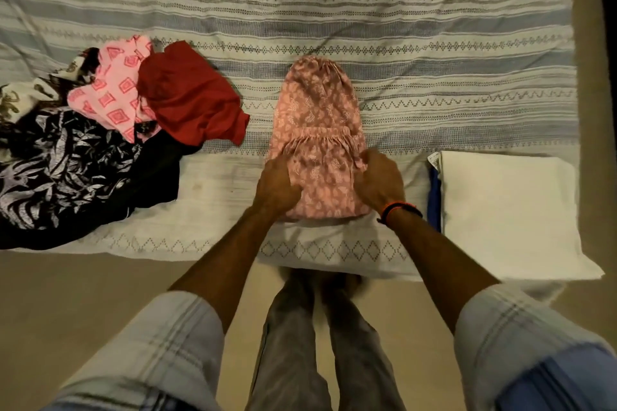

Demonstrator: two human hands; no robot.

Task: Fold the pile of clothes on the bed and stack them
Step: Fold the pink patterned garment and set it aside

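Note:
A pink floral garment (315, 107) lies part-folded in the middle of the bed, its elastic waistband folded up over its lower half. My left hand (275, 185) grips the folded part's left edge, fingers curled into the cloth. On the opposite edge, my right hand (380, 178) grips the same fold. An unfolded pile sits at the left: a red garment (190, 93), a pink diamond-print piece (113, 90), a black leaf-print piece (63, 163) and a cream patterned piece (23, 90). At the right lies a folded white item (507, 210) with a blue item (433, 200) showing at its left edge.
The bed carries a striped grey-and-white cover (334, 10). Its near edge runs across the view just below my hands, with tan floor (83, 294) beneath. My legs stand against the bed edge. A dark strip borders the far right.

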